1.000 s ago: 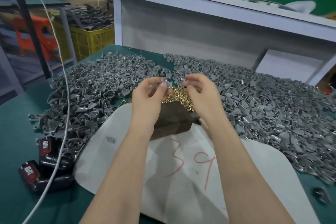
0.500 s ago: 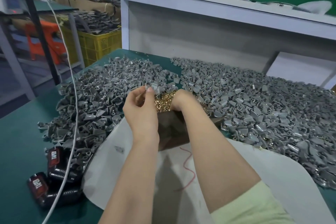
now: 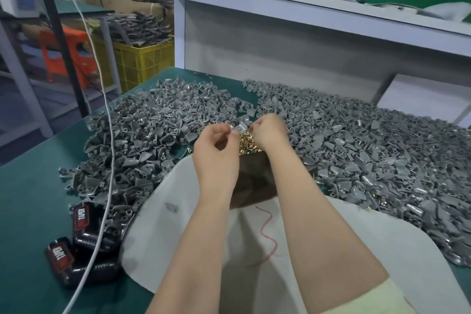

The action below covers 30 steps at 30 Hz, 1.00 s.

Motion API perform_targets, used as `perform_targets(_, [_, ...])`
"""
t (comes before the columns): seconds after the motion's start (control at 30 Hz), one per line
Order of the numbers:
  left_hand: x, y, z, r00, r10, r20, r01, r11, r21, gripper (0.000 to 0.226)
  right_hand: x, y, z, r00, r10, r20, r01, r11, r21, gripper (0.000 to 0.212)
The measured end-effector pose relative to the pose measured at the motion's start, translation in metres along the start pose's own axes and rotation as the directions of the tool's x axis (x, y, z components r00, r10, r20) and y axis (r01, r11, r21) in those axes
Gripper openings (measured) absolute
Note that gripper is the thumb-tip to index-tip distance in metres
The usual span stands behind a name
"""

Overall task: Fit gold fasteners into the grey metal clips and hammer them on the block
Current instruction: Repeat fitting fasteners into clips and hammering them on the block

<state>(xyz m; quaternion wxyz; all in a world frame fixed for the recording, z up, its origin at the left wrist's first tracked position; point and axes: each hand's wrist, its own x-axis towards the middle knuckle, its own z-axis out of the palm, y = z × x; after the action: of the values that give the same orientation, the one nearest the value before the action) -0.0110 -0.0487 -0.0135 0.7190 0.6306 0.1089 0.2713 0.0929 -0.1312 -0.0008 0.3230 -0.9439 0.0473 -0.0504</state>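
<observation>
Clip (image 3: 239, 125) pinched in L hand (image 3: 216, 150) fingers, R hand (image 3: 271, 132) now off gold fasteners (image 3: 246, 140), fingers prob. pinching one

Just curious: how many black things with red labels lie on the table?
2. One black thing lies against the grey clips at left; the other black thing lies nearer the camera, left of it. More may be hidden.

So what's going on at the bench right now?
A person is working over the dark block. The left hand pinches one grey clip above the heap of gold fasteners, and the right hand, fingers curled, meets it. Whether it holds a fastener is too small to tell. No hammering yet.
</observation>
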Motion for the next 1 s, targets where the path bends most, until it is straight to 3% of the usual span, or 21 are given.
perform_targets(0.17, [-0.011, 0.002, 0.01, 0.961, 0.093, 0.261, -0.158, 0.958, 0.239, 0.019, -0.036, 0.02, -0.039, 0.999, 0.001, -0.054, 0.023, 0.897, 0.441, 0.022])
perform_targets(0.2, [-0.012, 0.003, 0.011, 0.956, 0.071, 0.285, -0.133, 0.97, 0.204, 0.018, -0.045, 0.023, -0.044, 0.997, -0.004, -0.077, 0.044, 0.852, 0.522, 0.021])
perform_targets(0.27, [-0.014, 0.009, 0.012, 0.937, -0.058, 0.345, 0.056, 0.998, 0.017, 0.012, -0.062, 0.029, -0.051, 0.988, -0.046, -0.149, 0.126, 0.8, 0.587, 0.019])
perform_targets(0.33, [-0.017, 0.017, 0.013, 0.865, -0.197, 0.461, 0.303, 0.938, -0.168, 0.012, -0.076, 0.033, -0.051, 0.969, -0.131, -0.208, 0.223, 0.826, 0.517, 0.017])
perform_targets(0.4, [-0.02, 0.022, 0.013, 0.819, -0.233, 0.524, 0.397, 0.89, -0.225, 0.012, -0.089, 0.037, -0.049, 0.945, -0.201, -0.258, 0.297, 0.859, 0.418, 0.018])
perform_targets(0.53, [-0.023, 0.025, 0.01, 0.781, -0.269, 0.564, 0.413, 0.9, -0.143, 0.009, -0.102, 0.048, -0.044, 0.892, -0.257, -0.371, 0.36, 0.902, 0.24, 0.012])
perform_targets(0.63, [-0.023, 0.025, 0.01, 0.767, -0.307, 0.563, 0.412, 0.909, -0.066, 0.007, -0.104, 0.056, -0.042, 0.888, -0.284, -0.362, 0.363, 0.916, 0.17, 0.011])
perform_targets(0.83, [-0.019, 0.021, 0.007, 0.785, -0.315, 0.533, 0.386, 0.922, -0.023, 0.006, -0.108, 0.058, -0.04, 0.9, -0.281, -0.332, 0.377, 0.885, 0.272, 0.007])
perform_targets(1.0, [-0.017, 0.017, 0.009, 0.844, -0.266, 0.466, 0.289, 0.957, 0.022, 0.008, -0.107, 0.055, -0.04, 0.954, -0.204, -0.221, 0.281, 0.869, 0.407, 0.019])
